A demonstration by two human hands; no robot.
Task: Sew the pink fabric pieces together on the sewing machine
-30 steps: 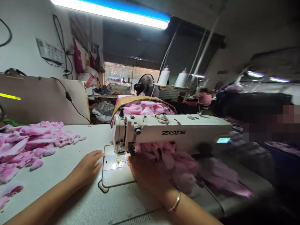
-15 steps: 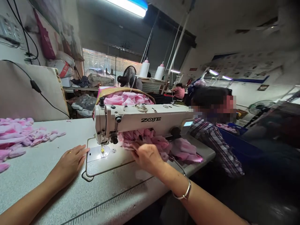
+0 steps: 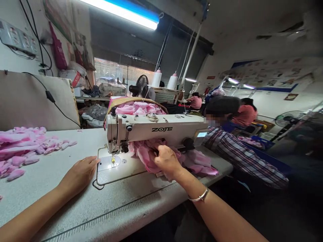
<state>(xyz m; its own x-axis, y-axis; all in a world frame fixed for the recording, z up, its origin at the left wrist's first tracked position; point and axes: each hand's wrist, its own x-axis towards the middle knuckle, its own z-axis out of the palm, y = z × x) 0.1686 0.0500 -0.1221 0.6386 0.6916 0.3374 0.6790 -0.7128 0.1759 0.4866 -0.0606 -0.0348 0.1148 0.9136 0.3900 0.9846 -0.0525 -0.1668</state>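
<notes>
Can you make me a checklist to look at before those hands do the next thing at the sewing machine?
1. Left hand away from the needle: ok, its fingertips are by the left edge of the machine bed.
2. Right hand gripping the pink cloth: cannot tell; it's on the bunch, but some fingers are hidden.
3. Cloth under the yellow presser foot: not ok, the bunch lies to its right, under the machine's arm.
4. Bracelet away from the needle: ok, it's on the right wrist.
5. Thread through the needle: cannot tell, too small.
</notes>
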